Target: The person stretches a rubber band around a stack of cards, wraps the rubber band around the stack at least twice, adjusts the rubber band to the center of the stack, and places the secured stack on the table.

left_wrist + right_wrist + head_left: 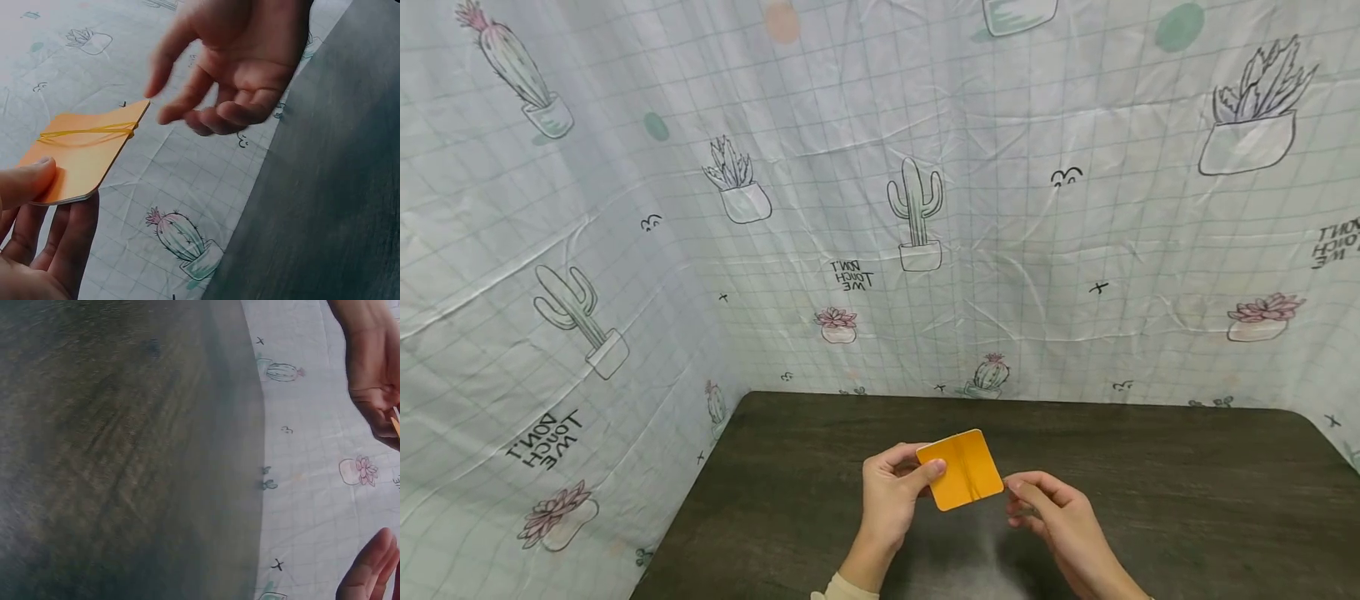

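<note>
My left hand (887,500) grips a small square orange notepad (949,487) with rounded corners, thumb on its face and fingers behind it. A yellow rubber band (87,130) runs around the notepad; its strands lie across the face and bunch at one edge in the left wrist view. Close beside the notepad's right edge is my right hand (1063,517). In the left wrist view its fingers (203,119) are loosely bent and apart, with nothing seen between them. At the right border of the right wrist view, only a sliver of the notepad (395,425) shows.
Both hands are above a dark wood-grain table (775,483). Behind it and to the left hangs a pale gridded cloth (1000,317) printed with cacti and succulents, meeting the table's far edge.
</note>
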